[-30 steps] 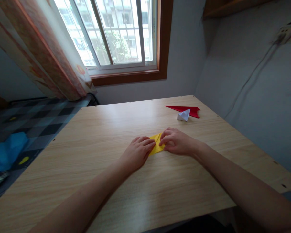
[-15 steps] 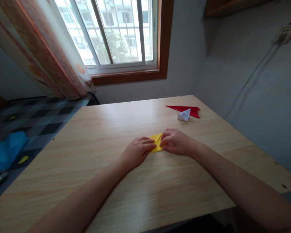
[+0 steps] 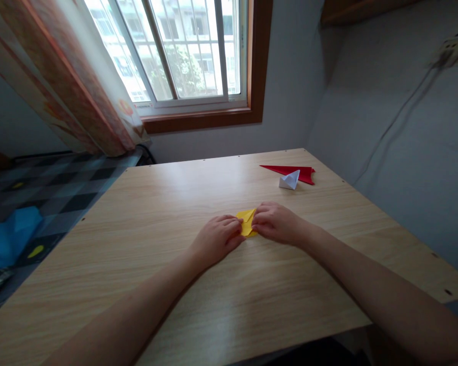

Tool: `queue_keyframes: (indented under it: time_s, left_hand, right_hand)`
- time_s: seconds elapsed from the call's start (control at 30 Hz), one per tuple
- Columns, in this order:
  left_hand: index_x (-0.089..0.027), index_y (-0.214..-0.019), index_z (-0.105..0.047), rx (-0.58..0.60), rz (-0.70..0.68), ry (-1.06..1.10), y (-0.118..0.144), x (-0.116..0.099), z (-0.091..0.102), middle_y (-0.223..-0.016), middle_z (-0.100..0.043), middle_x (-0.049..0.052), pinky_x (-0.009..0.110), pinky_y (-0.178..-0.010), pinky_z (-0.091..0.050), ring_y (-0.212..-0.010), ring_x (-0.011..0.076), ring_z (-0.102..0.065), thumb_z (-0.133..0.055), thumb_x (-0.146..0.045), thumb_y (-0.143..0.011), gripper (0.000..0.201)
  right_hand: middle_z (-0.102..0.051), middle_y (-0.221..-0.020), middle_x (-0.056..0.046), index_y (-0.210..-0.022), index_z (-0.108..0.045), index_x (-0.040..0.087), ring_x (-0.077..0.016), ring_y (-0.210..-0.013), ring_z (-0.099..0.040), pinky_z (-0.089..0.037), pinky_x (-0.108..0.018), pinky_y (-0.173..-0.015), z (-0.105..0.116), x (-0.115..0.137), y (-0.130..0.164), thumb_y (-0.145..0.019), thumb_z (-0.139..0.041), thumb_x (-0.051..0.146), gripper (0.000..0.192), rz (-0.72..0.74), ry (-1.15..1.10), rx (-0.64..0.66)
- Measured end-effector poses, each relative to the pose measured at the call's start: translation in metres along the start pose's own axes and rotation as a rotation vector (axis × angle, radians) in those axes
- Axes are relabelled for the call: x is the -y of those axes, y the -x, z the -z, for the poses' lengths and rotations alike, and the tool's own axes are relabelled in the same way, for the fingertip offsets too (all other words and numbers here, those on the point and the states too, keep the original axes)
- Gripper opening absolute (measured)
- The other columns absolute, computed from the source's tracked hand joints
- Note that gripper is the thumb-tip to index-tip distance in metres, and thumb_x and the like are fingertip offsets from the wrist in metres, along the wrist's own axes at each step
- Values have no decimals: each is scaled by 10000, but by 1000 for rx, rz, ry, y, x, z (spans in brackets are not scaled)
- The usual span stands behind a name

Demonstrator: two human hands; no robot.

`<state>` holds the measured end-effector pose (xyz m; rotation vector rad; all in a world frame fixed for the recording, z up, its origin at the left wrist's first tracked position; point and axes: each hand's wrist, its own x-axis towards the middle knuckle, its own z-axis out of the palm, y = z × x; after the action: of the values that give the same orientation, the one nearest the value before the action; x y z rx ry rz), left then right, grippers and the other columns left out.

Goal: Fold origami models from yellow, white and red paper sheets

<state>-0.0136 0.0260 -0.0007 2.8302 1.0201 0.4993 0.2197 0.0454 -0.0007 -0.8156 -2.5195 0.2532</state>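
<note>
A small folded yellow paper (image 3: 248, 222) lies flat on the wooden table (image 3: 156, 244), near its middle. My left hand (image 3: 216, 239) presses on the paper's left side with bent fingers. My right hand (image 3: 277, 223) pinches and presses its right side. Most of the yellow paper is hidden under the two hands; only a small wedge with a crease shows between them.
A red folded paper (image 3: 292, 172) and a small white folded paper (image 3: 289, 180) lie at the table's far right. Grey walls close the far and right sides. A window and curtain (image 3: 80, 86) stand behind; a checked bed cover (image 3: 41, 188) lies left.
The two hands have drawn closer together over the yellow paper, so less of it shows than a second ago. The paper stays in the same spot.
</note>
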Motion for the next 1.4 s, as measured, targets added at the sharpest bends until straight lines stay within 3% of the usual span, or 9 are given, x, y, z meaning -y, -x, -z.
queue_keyframes:
  time_s: [0.37,0.67,0.8,1.07,1.4]
  left_hand:
    - [-184,-1044,-663,-42,-10,-15,0,-1,0,-1100,-717,76,391,-954,-503,-1029,215,-647,-473,-268,-948,229]
    - [-186,-1081,-665,-28,17,23,0,2,5,-1114,-722,68,357,-960,-497,-1035,205,-664,-513,-203,-893,242]
    - [-176,-1052,-674,-6,48,20,-2,-2,7,-1106,-724,79,372,-949,-501,-1040,221,-663,-536,-269,-902,224]
    - [-194,-1015,-680,-6,80,13,-3,-3,5,-1104,-729,62,379,-941,-497,-1026,228,-668,-561,-335,-904,215]
    - [-193,-986,-646,-3,147,52,-6,-5,3,-1022,-725,58,332,-846,-512,-916,209,-672,-537,-252,-892,156]
  right_hand:
    - [-686,-861,-40,-835,-727,201,-163,-809,-611,-472,-281,-749,9,-6,5,-754,-701,158,96,-43,-92,32]
    - [-682,-871,-45,-810,-729,194,-151,-792,-604,-464,-261,-723,4,-7,5,-823,-636,156,102,-85,-116,15]
    - [-668,-865,-50,-798,-717,181,-154,-790,-588,-453,-269,-726,3,-6,3,-836,-630,167,96,-106,-99,-4]
    - [-643,-795,-44,-744,-679,164,-164,-768,-550,-398,-284,-722,1,0,-1,-819,-654,183,81,-209,10,-6]
    - [-620,-733,-32,-707,-641,152,-145,-699,-512,-344,-248,-636,-7,3,-3,-849,-624,246,171,-372,-22,10]
